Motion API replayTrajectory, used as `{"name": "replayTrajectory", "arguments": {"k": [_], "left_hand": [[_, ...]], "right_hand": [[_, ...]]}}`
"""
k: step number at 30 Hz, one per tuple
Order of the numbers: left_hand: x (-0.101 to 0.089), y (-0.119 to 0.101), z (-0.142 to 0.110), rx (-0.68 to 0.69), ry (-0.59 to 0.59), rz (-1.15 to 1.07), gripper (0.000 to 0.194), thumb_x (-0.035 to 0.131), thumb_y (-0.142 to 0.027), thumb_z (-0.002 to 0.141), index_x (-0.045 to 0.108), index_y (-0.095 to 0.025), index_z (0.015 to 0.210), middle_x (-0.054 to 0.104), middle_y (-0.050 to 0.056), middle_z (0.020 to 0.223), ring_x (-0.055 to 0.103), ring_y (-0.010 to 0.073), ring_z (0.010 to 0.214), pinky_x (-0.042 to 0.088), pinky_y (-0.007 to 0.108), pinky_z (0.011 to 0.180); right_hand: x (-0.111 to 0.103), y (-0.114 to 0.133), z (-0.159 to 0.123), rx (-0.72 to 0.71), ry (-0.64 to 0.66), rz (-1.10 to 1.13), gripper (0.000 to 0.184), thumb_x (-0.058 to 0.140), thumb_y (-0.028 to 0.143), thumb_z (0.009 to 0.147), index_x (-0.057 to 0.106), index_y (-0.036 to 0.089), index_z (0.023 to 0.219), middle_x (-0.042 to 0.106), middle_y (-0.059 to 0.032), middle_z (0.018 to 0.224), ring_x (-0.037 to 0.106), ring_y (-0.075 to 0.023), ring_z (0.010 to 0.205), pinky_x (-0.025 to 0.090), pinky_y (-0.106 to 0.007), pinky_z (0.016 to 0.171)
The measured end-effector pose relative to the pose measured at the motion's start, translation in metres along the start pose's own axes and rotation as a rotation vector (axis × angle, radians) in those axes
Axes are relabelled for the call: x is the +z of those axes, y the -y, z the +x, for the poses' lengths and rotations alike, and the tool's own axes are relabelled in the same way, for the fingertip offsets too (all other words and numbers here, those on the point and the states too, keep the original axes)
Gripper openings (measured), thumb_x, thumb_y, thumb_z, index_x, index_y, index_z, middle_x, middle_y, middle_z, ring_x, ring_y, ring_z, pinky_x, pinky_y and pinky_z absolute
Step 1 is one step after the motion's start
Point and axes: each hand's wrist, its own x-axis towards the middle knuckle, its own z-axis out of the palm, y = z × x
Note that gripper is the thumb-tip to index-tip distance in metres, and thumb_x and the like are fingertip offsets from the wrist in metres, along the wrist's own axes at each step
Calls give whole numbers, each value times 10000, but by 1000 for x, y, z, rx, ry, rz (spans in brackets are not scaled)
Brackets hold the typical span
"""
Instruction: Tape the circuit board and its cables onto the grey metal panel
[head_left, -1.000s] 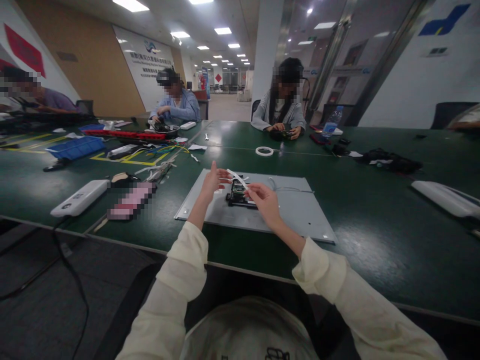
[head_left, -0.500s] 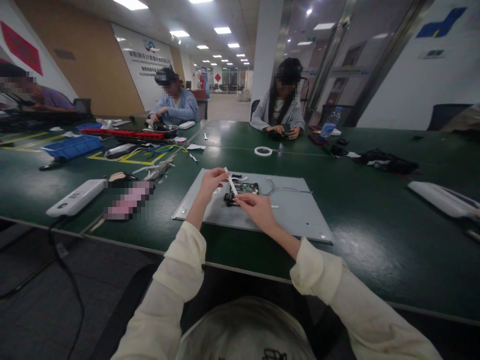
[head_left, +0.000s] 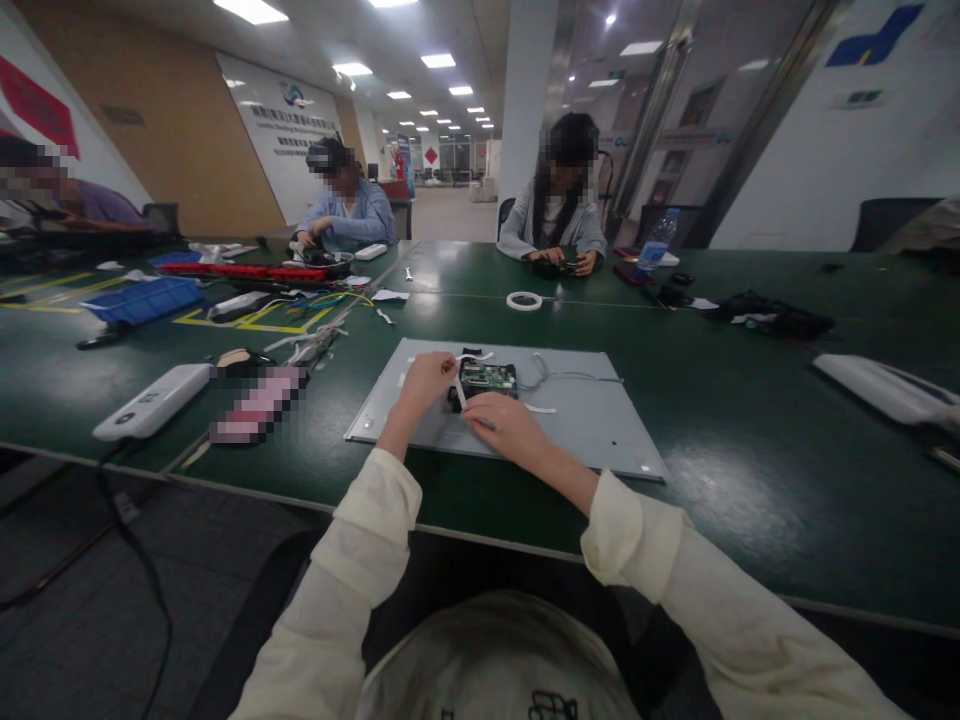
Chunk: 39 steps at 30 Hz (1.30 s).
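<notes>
A short strip of white tape (head_left: 460, 390) stretches between my two hands, at the left side of a green circuit board (head_left: 492, 376). My left hand (head_left: 427, 384) pinches its far end, and my right hand (head_left: 507, 424) has its fingers closed at the near end. Black parts sit around the board, partly covered by my fingers. The board rests on a flat grey panel (head_left: 577, 440), with a grey cable (head_left: 574, 375) running off to the right. Other white strips stick out beside the board and the right hand.
A roll of white tape (head_left: 524, 301) lies beyond the panel. To the left are a white power bank (head_left: 154, 402), a pink pixelated item (head_left: 259, 405) and a blue bin (head_left: 142, 300). A white device (head_left: 885, 395) lies at right. Co-workers sit across the green table (head_left: 750, 400).
Both hands have lowered slightly toward the panel, bringing the tape strip down beside the board. More of the circuit board and a white strip at the right hand now show.
</notes>
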Motion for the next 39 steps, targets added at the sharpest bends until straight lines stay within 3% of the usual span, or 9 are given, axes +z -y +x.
{"name": "replayTrajectory", "arguments": {"k": [8,28,39], "left_hand": [[-7,-7,-6,123,123,176,257,373,-303,897,606,-195,883,663,78,822,600,200,785,396,264,691],[-1,1,-9,91,170,333,271,337,-311,912,573,-187,960,662,103,882,619,222,829,413,283,701],[2,4,-7,34,187,238,194,424,-279,859,597,-193,884,661,89,855,613,215,827,421,276,712]], "right_hand": [[0,7,-2,11,105,-104,182,476,148,869,657,151,893,661,-69,915,590,-164,895,447,-284,820],[-1,9,-1,32,193,-134,173,476,136,867,645,161,842,643,-73,859,590,-152,824,419,-249,747],[-4,17,-2,32,217,-173,163,458,147,870,620,154,851,639,-63,856,569,-147,801,384,-252,717]]}}
